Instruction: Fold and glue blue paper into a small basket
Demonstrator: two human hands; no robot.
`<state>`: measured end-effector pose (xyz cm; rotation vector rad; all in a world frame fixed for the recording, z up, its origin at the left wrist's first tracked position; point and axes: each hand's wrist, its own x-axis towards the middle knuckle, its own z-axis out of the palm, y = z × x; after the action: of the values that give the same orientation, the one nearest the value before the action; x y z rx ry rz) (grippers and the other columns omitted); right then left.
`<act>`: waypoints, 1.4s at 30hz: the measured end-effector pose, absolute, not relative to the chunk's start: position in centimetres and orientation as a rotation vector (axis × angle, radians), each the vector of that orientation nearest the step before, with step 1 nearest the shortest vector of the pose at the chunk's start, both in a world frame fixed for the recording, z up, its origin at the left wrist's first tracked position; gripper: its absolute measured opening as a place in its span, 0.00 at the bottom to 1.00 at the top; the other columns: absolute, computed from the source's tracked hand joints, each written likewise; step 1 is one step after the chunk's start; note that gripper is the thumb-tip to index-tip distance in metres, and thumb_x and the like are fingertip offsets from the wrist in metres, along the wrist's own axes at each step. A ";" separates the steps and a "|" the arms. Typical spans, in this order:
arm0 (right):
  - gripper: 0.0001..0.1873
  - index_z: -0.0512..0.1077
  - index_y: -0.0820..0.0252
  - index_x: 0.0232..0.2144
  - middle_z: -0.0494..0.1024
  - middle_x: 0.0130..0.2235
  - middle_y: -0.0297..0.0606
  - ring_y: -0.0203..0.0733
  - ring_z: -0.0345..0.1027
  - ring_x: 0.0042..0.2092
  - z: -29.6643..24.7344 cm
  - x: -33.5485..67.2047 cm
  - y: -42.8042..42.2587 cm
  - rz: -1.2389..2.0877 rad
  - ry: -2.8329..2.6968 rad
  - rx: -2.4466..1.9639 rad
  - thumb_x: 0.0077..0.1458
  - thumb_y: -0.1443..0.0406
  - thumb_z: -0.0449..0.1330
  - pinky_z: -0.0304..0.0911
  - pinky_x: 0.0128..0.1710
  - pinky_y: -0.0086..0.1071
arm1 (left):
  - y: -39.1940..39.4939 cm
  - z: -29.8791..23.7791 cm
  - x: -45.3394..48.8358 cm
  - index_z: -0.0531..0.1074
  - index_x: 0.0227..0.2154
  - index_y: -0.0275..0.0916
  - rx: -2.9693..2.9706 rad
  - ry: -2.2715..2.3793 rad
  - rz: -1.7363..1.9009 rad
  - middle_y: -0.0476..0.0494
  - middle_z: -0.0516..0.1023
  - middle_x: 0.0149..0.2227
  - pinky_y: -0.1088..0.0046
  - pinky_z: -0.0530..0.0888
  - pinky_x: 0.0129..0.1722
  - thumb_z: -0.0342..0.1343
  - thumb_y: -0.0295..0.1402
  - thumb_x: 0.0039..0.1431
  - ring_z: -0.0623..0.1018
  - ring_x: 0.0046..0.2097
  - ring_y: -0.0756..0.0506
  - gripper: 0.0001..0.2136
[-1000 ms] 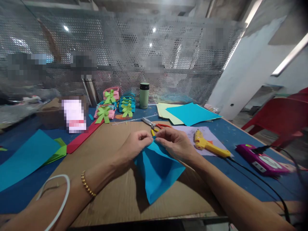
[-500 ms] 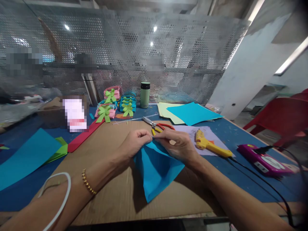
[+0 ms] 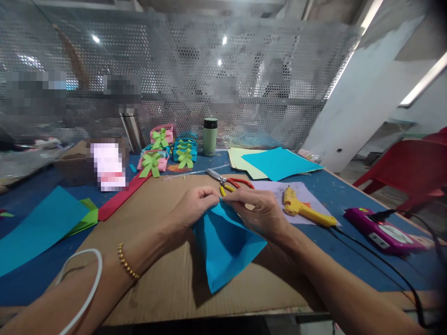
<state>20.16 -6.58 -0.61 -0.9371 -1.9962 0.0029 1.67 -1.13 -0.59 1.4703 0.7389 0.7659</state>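
A folded piece of blue paper (image 3: 230,246) hangs over the cardboard, its lower corner pointing toward me. My left hand (image 3: 199,204) pinches its top edge between thumb and fingers. Close beside it, my right hand (image 3: 256,209) pinches the same edge, so both sets of fingertips almost meet. Exactly how the edge is folded between them is hidden. Just beyond my fingers lie pliers with red handles (image 3: 240,182), and a yellow handle (image 3: 226,189) shows next to them. The yellow glue gun (image 3: 307,211) rests on a pale purple sheet (image 3: 268,187) right of my right hand.
Cardboard (image 3: 146,284) covers the table's middle. Small paper bags with green bows (image 3: 152,163), a green tumbler (image 3: 210,137) and a steel flask (image 3: 132,132) stand behind. Blue sheets (image 3: 279,163) lie at back right. A purple power strip (image 3: 384,230) and cord are at right.
Both hands stay pinched at the top edge of the blue paper. The paper's lower corner has shifted very slightly left.
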 end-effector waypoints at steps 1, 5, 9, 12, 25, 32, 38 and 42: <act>0.10 0.79 0.62 0.37 0.83 0.34 0.38 0.35 0.76 0.33 -0.6 20.2 -6.6 -0.009 -2.004 -0.935 0.60 0.73 0.58 0.69 0.34 0.26 | -1.1 -0.6 1.7 0.72 0.25 0.36 1.472 0.744 0.764 0.53 0.67 0.21 0.78 0.59 0.23 0.57 0.36 0.45 0.64 0.24 0.53 0.07; 0.11 0.79 0.60 0.37 0.83 0.34 0.37 0.35 0.76 0.33 -0.7 20.3 -6.6 -0.044 -2.032 -0.953 0.59 0.74 0.57 0.69 0.34 0.26 | -1.0 -0.6 1.6 0.72 0.24 0.36 1.488 0.753 0.757 0.53 0.67 0.21 0.78 0.59 0.23 0.57 0.36 0.45 0.64 0.24 0.53 0.07; 0.11 0.79 0.61 0.37 0.83 0.34 0.36 0.34 0.76 0.33 -0.7 20.4 -6.5 -0.071 -2.051 -0.933 0.59 0.75 0.57 0.68 0.34 0.25 | -0.8 -0.8 1.7 0.71 0.25 0.36 1.497 0.736 0.754 0.53 0.67 0.21 0.78 0.58 0.22 0.57 0.36 0.46 0.64 0.24 0.54 0.07; 0.11 0.78 0.62 0.37 0.82 0.32 0.36 0.33 0.75 0.33 -0.6 20.4 -6.5 -0.075 -2.056 -0.922 0.58 0.75 0.57 0.68 0.34 0.24 | -0.7 -1.1 1.7 0.71 0.25 0.36 1.486 0.707 0.752 0.53 0.67 0.21 0.78 0.59 0.23 0.58 0.37 0.49 0.64 0.24 0.54 0.09; 0.11 0.78 0.63 0.33 0.74 0.26 0.34 0.33 0.63 0.26 -0.1 19.7 -6.7 0.489 -1.748 -1.224 0.59 0.62 0.58 0.56 0.24 0.27 | -0.5 -1.1 1.5 0.70 0.25 0.37 1.651 0.643 0.827 0.52 0.67 0.24 0.77 0.60 0.25 0.58 0.42 0.54 0.65 0.26 0.52 0.12; 0.19 0.71 0.62 0.26 0.64 0.23 0.31 0.31 0.53 0.24 -0.5 19.8 -6.3 0.645 -1.702 -1.301 0.56 0.52 0.60 0.47 0.22 0.28 | -0.6 -0.9 1.5 0.67 0.22 0.37 1.890 0.614 0.869 0.52 0.64 0.23 0.75 0.62 0.28 0.53 0.37 0.56 0.64 0.28 0.51 0.11; 0.20 0.66 0.61 0.22 0.60 0.23 0.30 0.32 0.51 0.26 -0.8 19.9 -6.1 0.617 -1.763 -1.311 0.57 0.53 0.58 0.46 0.23 0.27 | -0.7 -0.9 1.6 0.67 0.22 0.37 1.932 0.599 0.860 0.51 0.65 0.23 0.74 0.63 0.29 0.53 0.37 0.56 0.64 0.29 0.50 0.11; 0.21 0.67 0.61 0.22 0.59 0.22 0.29 0.32 0.51 0.25 -0.7 20.0 -6.2 0.592 -1.766 -1.340 0.57 0.52 0.58 0.44 0.23 0.27 | -0.7 -0.9 1.5 0.66 0.21 0.38 1.925 0.612 0.850 0.52 0.63 0.23 0.75 0.62 0.29 0.53 0.38 0.57 0.64 0.28 0.50 0.12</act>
<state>19.99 -6.19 -0.73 -1.3402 -1.7665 0.5919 1.55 -0.74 -0.93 1.9248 0.6118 0.8501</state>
